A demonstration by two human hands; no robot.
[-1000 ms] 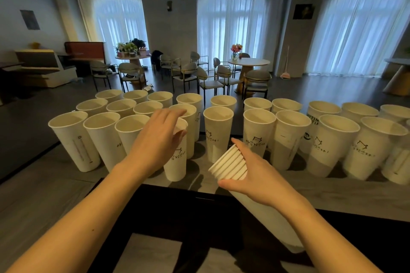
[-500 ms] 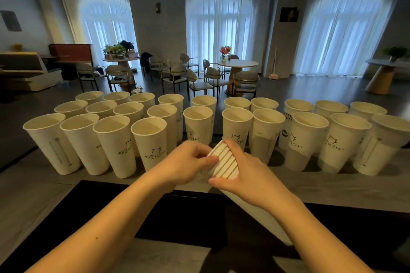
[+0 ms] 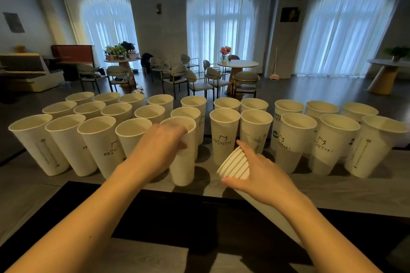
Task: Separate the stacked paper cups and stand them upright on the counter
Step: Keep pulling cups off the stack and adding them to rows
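Note:
My left hand [image 3: 158, 146] grips a single white paper cup [image 3: 185, 163] near its rim, upright, its base at the front of the grey counter [image 3: 332, 188]. My right hand [image 3: 261, 175] holds a tilted stack of nested cups [image 3: 234, 165], rims pointing up and left; the stack's lower part runs down behind my wrist. Several separated cups stand upright in rows across the counter, such as the one with a printed logo [image 3: 224, 137] just beyond the stack.
A dark lower ledge [image 3: 199, 217] runs along the counter's near side under my forearms. Cups on the far right [image 3: 372, 146] lean outward in this wide view. Beyond the counter lie round tables [image 3: 237, 64], chairs and curtained windows.
My left hand pulled one cup off the stack's top and carried it left, standing it in the front row. My right hand shifted the stack a little right.

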